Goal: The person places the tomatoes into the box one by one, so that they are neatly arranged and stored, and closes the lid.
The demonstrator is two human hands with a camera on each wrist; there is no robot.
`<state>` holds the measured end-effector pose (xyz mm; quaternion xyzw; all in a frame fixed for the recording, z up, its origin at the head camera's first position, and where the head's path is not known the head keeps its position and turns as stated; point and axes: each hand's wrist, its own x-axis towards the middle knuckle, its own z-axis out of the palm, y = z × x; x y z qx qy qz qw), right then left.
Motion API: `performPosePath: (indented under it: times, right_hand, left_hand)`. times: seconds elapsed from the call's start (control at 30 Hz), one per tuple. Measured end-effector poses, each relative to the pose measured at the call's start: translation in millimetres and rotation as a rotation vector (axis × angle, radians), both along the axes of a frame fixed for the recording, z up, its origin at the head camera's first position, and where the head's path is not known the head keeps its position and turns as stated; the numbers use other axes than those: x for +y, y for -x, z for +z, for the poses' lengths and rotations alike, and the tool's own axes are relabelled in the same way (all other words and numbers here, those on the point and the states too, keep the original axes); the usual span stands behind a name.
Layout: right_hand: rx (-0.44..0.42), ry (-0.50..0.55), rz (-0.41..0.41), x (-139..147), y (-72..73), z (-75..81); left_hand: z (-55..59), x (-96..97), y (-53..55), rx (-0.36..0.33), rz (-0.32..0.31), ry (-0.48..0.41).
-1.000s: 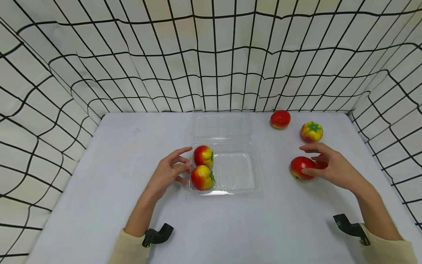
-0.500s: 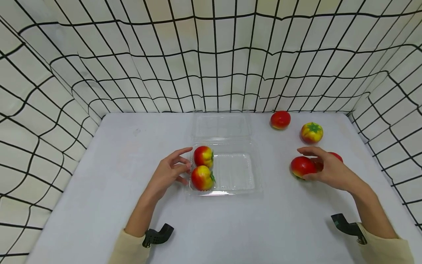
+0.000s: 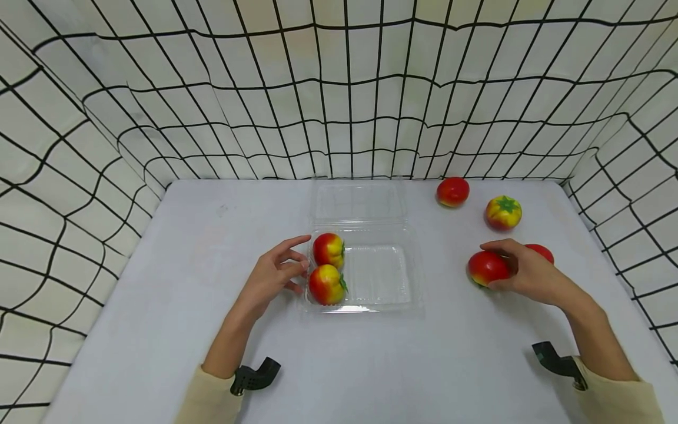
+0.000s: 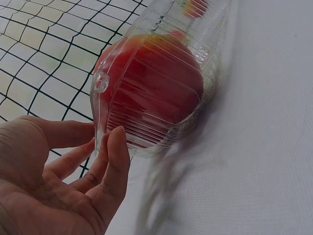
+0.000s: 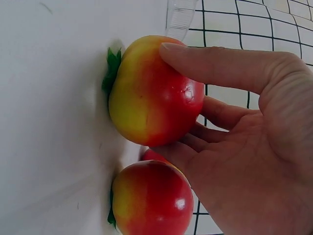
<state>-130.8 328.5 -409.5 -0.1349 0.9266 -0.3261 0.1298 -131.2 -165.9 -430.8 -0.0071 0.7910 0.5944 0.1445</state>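
A clear plastic clamshell box (image 3: 377, 274) lies with its lid folded back on the white table. Along its left side sit two red-and-yellow tomatoes (image 3: 326, 285), one behind the other. My left hand (image 3: 270, 274) pinches the box's left rim between thumb and fingertips; in the left wrist view a tomato (image 4: 151, 83) shows through the ribbed wall. Off to the right, my right hand (image 3: 537, 277) grips a tomato (image 3: 483, 268), thumb on its near side and fingers round the far side. Its green leaf end (image 5: 112, 70) points down at the table.
Just behind the right hand lies another tomato (image 3: 541, 252), partly hidden. Farther back are a red tomato (image 3: 452, 192) and a yellow-topped one (image 3: 503, 212). Black wire mesh (image 3: 349, 121) walls in the table at the back and both sides.
The right hand has moved slightly left and closed its fingers round the tomato, uncovering more of the one behind. The left hand keeps its place at the box rim.
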Motion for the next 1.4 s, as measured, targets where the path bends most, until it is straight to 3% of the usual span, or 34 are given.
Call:
performPosePath:
  times: [0.5,0.77,1.0,1.4]
  right_hand:
    - [0.026,-0.038,-0.074,-10,3.5,3.2]
    - [0.001,0.070,-0.081,-19,4.6,0.9]
    - [0.072,0.156,-0.038,-37,8.4,0.1]
    - [0.083,0.215,-0.117,-56,12.3,3.8]
  left_hand:
    - [-0.1,0.7,1.0,0.012,-0.007,-0.004]
    - [-0.4,1.4,1.8,0.004,-0.009,-0.007]
    - [0.5,1.3,2.2,0.009,-0.008,-0.006]
    - [0.2,0.1,0.4,-0.002,-0.005,-0.011]
